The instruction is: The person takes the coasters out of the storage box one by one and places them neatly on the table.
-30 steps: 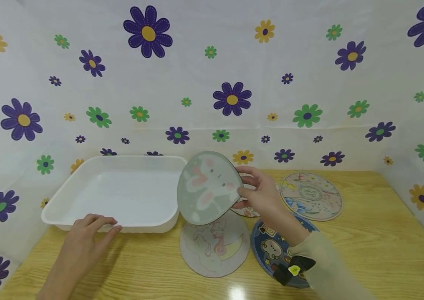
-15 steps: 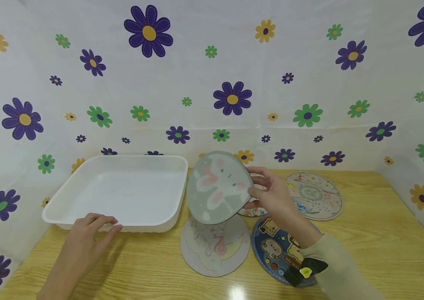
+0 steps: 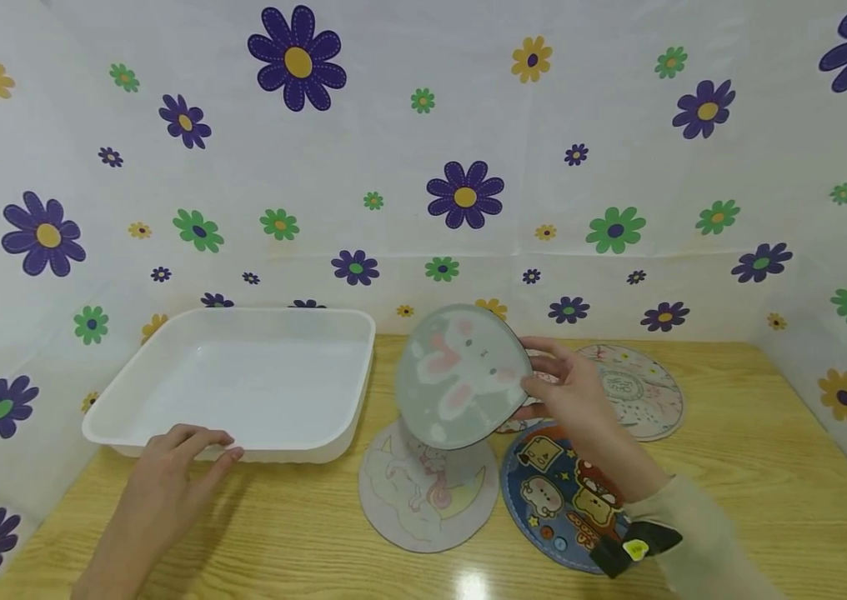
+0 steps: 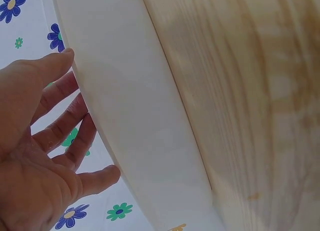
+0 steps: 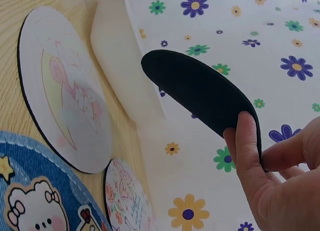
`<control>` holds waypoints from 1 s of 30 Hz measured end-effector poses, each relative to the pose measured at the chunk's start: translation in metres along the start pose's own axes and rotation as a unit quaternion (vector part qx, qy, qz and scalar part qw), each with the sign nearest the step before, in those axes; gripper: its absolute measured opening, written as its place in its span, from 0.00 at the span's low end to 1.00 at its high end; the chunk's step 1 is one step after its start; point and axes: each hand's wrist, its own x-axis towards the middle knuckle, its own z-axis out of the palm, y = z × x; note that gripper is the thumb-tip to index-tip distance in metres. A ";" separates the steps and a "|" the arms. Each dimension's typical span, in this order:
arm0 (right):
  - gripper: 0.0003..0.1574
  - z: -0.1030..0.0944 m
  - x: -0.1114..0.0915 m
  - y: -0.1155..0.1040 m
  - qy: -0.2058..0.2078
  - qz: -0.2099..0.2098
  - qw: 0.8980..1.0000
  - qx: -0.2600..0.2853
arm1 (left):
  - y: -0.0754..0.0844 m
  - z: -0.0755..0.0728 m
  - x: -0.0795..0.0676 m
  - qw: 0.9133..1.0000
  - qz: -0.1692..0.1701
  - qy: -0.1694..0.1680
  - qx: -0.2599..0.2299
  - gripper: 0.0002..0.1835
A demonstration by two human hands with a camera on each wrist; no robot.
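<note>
My right hand (image 3: 569,392) pinches the edge of a grey-green mouse pad (image 3: 453,375) with a white rabbit print, thumb on the printed face. It is tilted up above the table and bent into a curve; its black underside (image 5: 200,91) faces the right wrist camera. My left hand (image 3: 176,475) rests with relaxed fingers on the near rim of a white plastic tray (image 3: 348,433), fingertips at the rim in the left wrist view. Below the rabbit pad lies a pale round mouse pad (image 3: 423,508) with a moon print, partly overlapped in the head view.
Right of the moon pad lies a blue denim-print pad (image 3: 543,500), partly behind my right wrist. Farther back are a flowered pad (image 3: 652,392) and a red-patterned pad (image 5: 125,196), mostly hidden in the head view. A flower-printed cloth (image 3: 393,150) hangs behind the wooden table (image 3: 769,467).
My right hand has moved right with the rabbit mouse pad, away from the tray, uncovering more of the denim-print pad. My left hand stays at the tray rim.
</note>
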 end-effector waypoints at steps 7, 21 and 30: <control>0.33 -0.014 -0.005 -0.001 -0.002 -0.010 1.000 -0.016 | -0.001 0.001 -0.001 1.000 0.016 0.016 0.000 0.10; 0.32 -0.047 -0.016 0.007 0.019 -0.018 0.999 -0.038 | -0.002 0.001 -0.001 1.000 0.010 0.012 -0.002 0.10; 0.31 -0.068 -0.022 0.014 0.040 -0.024 0.997 -0.069 | -0.002 0.001 0.000 1.000 0.007 0.010 -0.002 0.09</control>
